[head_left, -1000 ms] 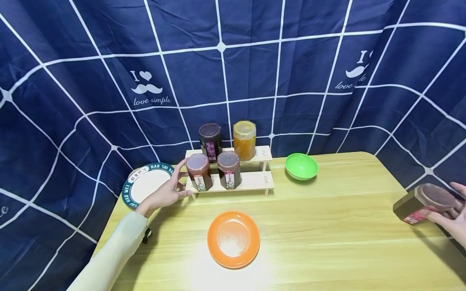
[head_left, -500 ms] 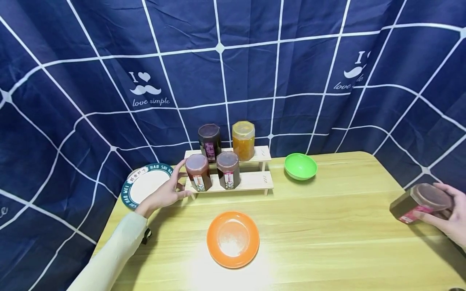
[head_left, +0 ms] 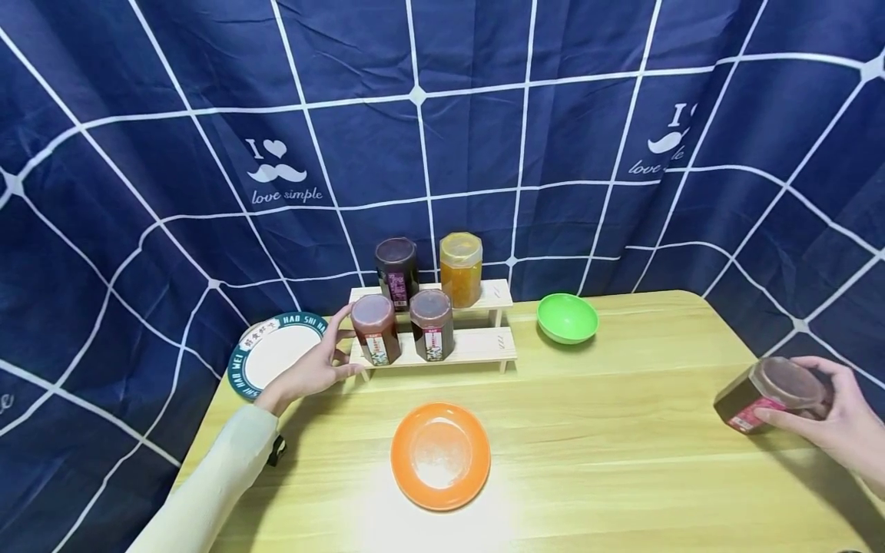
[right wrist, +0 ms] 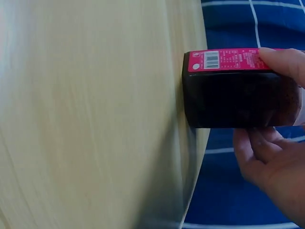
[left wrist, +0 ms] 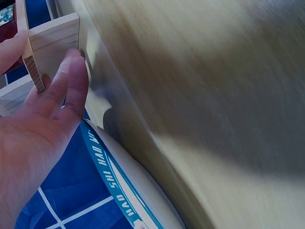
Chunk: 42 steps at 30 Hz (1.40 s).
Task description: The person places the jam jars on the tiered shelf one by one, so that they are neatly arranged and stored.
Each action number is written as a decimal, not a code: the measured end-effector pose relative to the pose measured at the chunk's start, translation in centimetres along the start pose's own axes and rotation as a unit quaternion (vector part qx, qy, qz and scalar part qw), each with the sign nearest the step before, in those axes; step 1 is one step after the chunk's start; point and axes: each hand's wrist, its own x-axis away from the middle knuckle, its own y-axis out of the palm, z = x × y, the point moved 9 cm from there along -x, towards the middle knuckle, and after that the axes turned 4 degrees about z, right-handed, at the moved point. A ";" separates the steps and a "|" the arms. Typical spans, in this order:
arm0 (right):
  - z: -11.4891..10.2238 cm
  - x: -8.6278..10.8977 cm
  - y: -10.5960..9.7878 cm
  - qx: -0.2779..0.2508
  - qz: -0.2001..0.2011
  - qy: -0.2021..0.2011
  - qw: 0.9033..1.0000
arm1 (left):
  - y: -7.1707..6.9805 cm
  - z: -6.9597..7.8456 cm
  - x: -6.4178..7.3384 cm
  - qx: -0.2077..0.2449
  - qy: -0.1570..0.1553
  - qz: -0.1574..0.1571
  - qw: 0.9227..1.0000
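On the right, my right hand (head_left: pixel 840 415) grips a dark jar with a pink label (right wrist: pixel 238 93), thumb on the label and fingers on the opposite side. The jar is tilted close over the table's right side. My left hand (head_left: pixel 311 372) holds the left end of a two-tier wooden rack (head_left: pixel 477 346), its fingers around the shelf end in the left wrist view. Beside those fingers, a reddish-brown jar (head_left: pixel 376 330) stands on the lower tier, next to a dark jar (head_left: pixel 432 326). A purple-labelled jar (head_left: pixel 397 273) and a yellow jar (head_left: pixel 461 269) stand on the upper tier.
An orange plate (head_left: pixel 440 493) lies in front of the rack. The green bowl (head_left: pixel 567 319) sits to the rack's right. Behind my left wrist is a white plate with a green rim (head_left: pixel 238 369). A blue curtain (head_left: pixel 581 138) surrounds the wooden table (head_left: pixel 608 430).
My right hand has moved left, carrying the tilted pink-labelled jar further over the table. The left hand stays at the rack's end, and the jars on the rack have not moved.
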 end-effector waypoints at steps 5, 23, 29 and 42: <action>-1.2 0.2 2.1 0.129 -0.015 -0.004 0.992 | 0.0 -0.1 0.0 0.000 -0.005 -0.001 1.000; -3.0 0.4 8.7 0.164 -0.052 0.043 0.984 | -0.1 -0.3 -0.2 -0.014 -0.005 -0.001 1.000; -4.2 0.4 11.4 0.166 -0.070 0.034 0.983 | -0.1 -0.7 0.0 -0.019 -0.006 0.003 1.000; -9.0 -0.4 17.6 0.169 -0.098 -0.015 0.981 | 0.0 -0.2 0.0 -0.006 0.007 0.002 1.000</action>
